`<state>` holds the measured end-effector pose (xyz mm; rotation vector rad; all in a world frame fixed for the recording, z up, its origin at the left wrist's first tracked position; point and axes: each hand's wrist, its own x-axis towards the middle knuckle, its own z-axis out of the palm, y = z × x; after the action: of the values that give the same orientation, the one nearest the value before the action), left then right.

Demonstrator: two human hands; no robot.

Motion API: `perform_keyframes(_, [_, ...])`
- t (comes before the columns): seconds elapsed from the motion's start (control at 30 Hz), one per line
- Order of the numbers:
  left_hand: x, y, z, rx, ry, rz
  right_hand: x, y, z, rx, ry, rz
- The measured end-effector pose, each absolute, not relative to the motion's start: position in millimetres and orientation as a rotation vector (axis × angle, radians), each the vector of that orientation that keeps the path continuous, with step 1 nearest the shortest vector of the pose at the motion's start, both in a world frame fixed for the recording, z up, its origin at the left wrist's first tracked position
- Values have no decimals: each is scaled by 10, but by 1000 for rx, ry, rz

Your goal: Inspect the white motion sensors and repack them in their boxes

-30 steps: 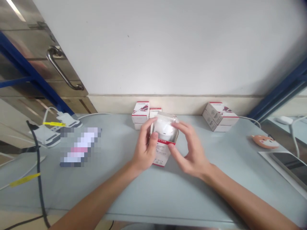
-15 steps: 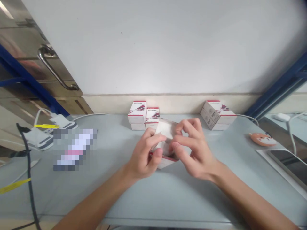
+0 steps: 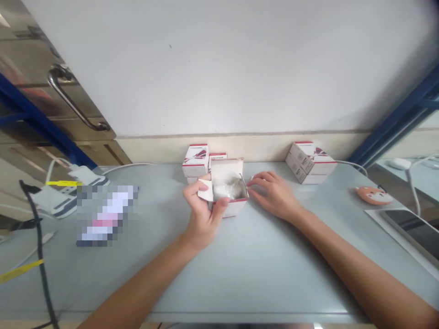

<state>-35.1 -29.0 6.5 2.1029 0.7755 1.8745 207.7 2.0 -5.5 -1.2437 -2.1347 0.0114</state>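
Note:
A small white carton with red edges (image 3: 230, 209) stands with its lid flap raised at the back and a side flap folded out to the left. Inside lies something pale in clear plastic wrap (image 3: 227, 189); its kind cannot be made out. My left hand (image 3: 202, 210) grips the carton from the left, thumb on the front rim and fingers behind the side flap. At the carton's right side, my right hand (image 3: 272, 194) rests low near the table, its fingers stretched toward the carton and slightly apart. Its fingertips are close to the right wall; whether they touch it is unclear.
Similar cartons (image 3: 195, 161) stand behind on the left, and another stack (image 3: 310, 162) stands back right. An orange animal-faced pouch (image 3: 373, 195) and a dark phone (image 3: 411, 228) lie at right. Power strips (image 3: 61, 203) and cables are at left, near a blurred-out item (image 3: 108, 214).
The carton has turned upright, so its open top and wrapped contents now show. My right hand has come away from the top and lowered to the carton's right side. My left hand keeps hold.

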Motion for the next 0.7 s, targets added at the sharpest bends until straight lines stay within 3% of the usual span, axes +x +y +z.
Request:
perform_keyframes(0.23, [-423,-236,71,2281,688,1756,1984,-47,71,-1306,-2107,220])
perform_keyframes(0.37, [-420,-229,48,2296,777,1779,2013,-219,456,-1067,-1669,404])
perform_keyframes(0.47, [-394,-261,57,2279,791,1753,1962,-443,717,-841,-1637,557])
perform_keyframes(0.7, [-349,-339,116,2329,667,1664,1749,-690,819,-1002,-1888,269])
